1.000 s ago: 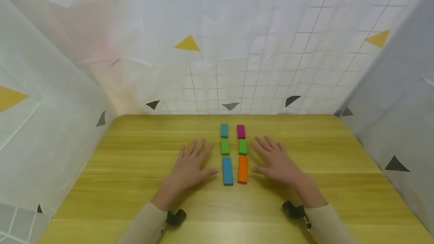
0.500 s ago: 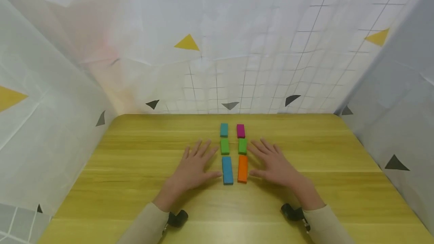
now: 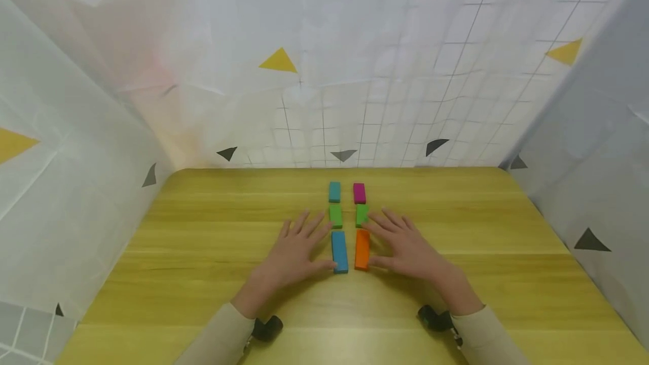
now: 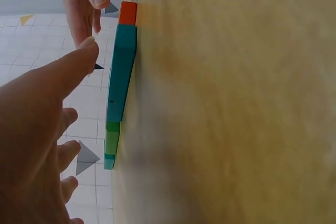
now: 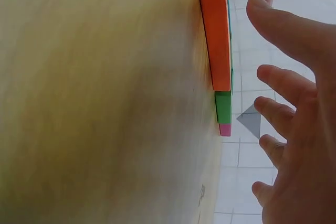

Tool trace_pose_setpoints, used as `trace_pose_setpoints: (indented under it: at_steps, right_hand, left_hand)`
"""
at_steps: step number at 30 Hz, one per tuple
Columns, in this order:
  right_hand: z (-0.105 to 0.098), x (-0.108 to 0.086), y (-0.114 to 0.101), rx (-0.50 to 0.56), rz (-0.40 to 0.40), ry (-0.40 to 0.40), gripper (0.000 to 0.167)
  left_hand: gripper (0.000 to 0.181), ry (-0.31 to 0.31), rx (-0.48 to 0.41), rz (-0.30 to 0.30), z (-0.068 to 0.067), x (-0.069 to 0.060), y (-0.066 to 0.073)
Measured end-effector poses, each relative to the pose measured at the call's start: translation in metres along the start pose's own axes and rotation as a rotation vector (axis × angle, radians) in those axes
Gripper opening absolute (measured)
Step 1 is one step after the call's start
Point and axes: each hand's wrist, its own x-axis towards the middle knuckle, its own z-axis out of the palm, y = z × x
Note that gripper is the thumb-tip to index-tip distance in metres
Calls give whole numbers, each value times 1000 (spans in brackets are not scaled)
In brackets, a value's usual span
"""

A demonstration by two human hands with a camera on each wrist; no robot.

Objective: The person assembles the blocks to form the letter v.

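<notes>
Blue block (image 3: 339, 253): lies flat on worktop (image 3: 203, 235), just left of orange block (image 3: 362, 249). Flanked by left hand (image 3: 294, 255) and right hand (image 3: 408, 248), grip wide on both, raised clear of the blocks. Followed, farther back, by left green block (image 3: 336, 216) and right green block (image 3: 361, 213); ends, farthest, at teal block (image 3: 334, 192) and magenta block (image 3: 359, 193).

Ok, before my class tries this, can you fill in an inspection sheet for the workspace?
Surface: wood-grain table.
Job's things: left column, far to near, teal block, green block, blue block; right column, magenta block, second green block, orange block.
Clutter: nothing seen.
Hands: left hand beside the blue block, right hand beside the orange block, both holding nothing.
Cables: nothing seen.
Surroundings: white sheets with yellow triangles and dark triangles.
</notes>
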Motion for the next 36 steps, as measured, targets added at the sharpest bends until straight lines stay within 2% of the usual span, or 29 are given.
trace_pose_setpoints:
  at_steps: [8, 15, 29, 36]
  right_hand:
    - [1, 1, -3, -2, -47, 19, 70]
    - [2, 0, -8, 0, -51, 8, 69]
    - [3, 0, -9, -23, -66, -21, 66]
    - [2, 0, -10, -23, -55, -41, 65]
  left_hand:
    - [81, -28, -9, 27, 4, 0, 4]
    - [79, -52, -34, 33, 3, 1, 8]
    - [73, -113, 11, 56, 8, 6, 10]
    - [72, -131, 13, 41, 8, 5, 11]
